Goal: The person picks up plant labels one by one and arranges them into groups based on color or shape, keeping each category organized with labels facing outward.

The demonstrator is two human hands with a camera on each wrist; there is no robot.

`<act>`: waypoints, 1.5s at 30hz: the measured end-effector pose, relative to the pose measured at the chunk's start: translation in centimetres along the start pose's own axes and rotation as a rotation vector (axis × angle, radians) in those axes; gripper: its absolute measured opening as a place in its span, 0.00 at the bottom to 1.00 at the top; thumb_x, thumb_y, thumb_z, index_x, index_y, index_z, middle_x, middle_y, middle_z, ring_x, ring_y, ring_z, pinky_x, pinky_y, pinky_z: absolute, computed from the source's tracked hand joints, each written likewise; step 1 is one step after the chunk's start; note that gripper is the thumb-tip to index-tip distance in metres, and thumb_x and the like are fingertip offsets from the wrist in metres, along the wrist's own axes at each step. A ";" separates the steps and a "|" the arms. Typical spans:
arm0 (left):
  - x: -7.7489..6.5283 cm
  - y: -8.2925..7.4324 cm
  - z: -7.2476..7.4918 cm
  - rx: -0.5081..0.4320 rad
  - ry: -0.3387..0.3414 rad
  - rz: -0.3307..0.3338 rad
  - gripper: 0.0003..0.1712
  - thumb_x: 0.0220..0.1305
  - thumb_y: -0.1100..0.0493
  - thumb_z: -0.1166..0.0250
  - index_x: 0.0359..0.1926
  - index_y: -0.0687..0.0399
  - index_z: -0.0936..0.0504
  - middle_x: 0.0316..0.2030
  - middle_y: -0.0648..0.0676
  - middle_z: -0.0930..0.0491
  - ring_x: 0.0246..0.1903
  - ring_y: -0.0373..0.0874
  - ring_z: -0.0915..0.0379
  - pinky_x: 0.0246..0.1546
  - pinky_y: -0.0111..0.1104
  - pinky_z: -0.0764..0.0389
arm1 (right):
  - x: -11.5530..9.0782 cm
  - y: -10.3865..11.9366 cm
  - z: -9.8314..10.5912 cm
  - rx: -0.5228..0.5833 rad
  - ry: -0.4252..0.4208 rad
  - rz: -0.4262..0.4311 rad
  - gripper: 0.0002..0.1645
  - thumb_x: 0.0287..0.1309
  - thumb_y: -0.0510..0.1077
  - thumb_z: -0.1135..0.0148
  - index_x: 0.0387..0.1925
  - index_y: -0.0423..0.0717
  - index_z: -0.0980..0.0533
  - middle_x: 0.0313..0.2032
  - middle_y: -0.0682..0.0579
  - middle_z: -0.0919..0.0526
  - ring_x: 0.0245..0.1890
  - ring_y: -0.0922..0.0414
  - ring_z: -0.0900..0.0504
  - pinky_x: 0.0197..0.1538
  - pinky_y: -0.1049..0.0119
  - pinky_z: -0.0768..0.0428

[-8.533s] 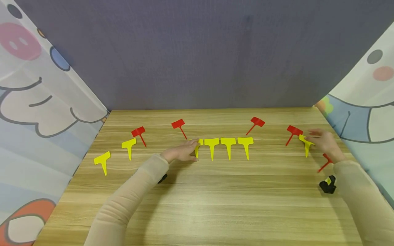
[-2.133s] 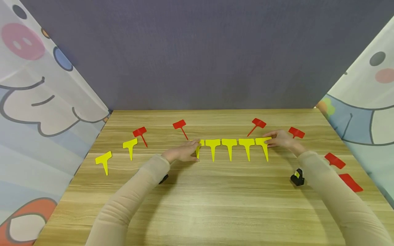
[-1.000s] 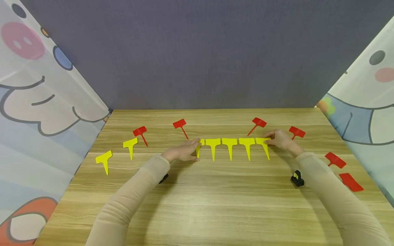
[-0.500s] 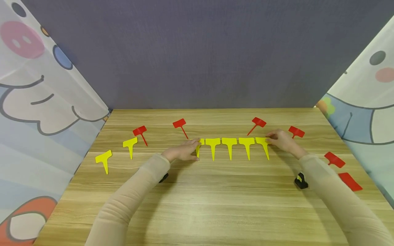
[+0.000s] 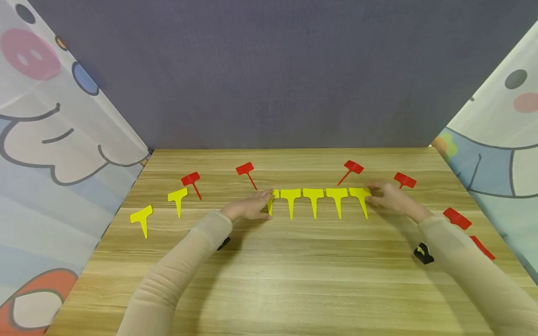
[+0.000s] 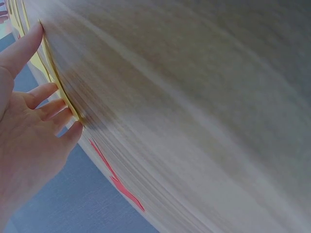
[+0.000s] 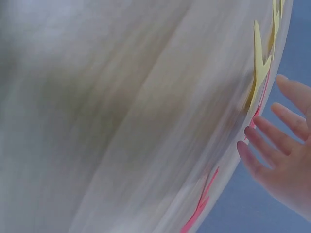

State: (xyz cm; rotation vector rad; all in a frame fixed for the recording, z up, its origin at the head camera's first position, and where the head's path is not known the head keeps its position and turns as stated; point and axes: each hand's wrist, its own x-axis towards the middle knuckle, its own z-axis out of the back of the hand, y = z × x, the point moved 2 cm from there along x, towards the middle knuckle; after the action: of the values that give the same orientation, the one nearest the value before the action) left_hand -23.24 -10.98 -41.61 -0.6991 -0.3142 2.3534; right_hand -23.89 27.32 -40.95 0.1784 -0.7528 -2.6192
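Several yellow T-shaped plant labels lie side by side in a row across the table, stems toward me. My left hand rests on the leftmost label of the row and partly covers it. In the left wrist view its fingertips touch one end of that label and the thumb reaches the stem's tip. At the row's other end my right hand hovers beside the last yellow label, whose stem slants a little. The right wrist view shows its fingers spread loosely, apart from that label.
Two more yellow labels lie at the left. Red T-shaped labels are scattered behind the row and at both sides; my right sleeve partly covers a red label. A grey panel stands behind the table.
Earlier my right hand brought a yellow label from the far right to the row's end. Over the last second it let go and drew slightly right. The left hand stays put.
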 end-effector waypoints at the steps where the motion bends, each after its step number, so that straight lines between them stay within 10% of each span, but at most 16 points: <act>1: 0.1 0.0 -0.1 0.006 0.002 0.014 0.41 0.62 0.48 0.46 0.66 0.65 0.53 0.68 0.58 0.67 0.66 0.51 0.70 0.64 0.42 0.63 | -0.1 0.1 0.0 -0.009 0.004 0.015 0.24 0.53 0.37 0.41 0.49 0.25 0.32 0.46 0.28 0.28 0.47 0.35 0.30 0.47 0.43 0.31; 25: -0.1 -0.3 0.0 0.021 -0.005 0.029 0.41 0.62 0.48 0.46 0.66 0.63 0.53 0.68 0.59 0.66 0.66 0.51 0.69 0.64 0.44 0.60 | -1.0 0.8 -0.6 -0.021 0.151 0.189 0.37 0.48 0.42 0.36 0.55 0.24 0.38 0.58 0.27 0.42 0.56 0.31 0.43 0.52 0.41 0.37; 45: 0.1 -0.1 -0.1 0.024 -0.025 0.015 0.40 0.61 0.49 0.44 0.65 0.65 0.51 0.67 0.60 0.63 0.66 0.53 0.67 0.64 0.44 0.59 | -0.9 0.5 -0.5 0.024 0.258 0.102 0.39 0.47 0.43 0.36 0.56 0.25 0.38 0.61 0.28 0.47 0.59 0.32 0.48 0.55 0.42 0.41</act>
State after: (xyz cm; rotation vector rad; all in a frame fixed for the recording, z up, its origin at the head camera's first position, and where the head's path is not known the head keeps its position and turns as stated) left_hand -23.17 -10.85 -41.69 -0.6632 -0.2918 2.3778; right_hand -22.78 27.09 -41.10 0.4622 -0.6844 -2.4298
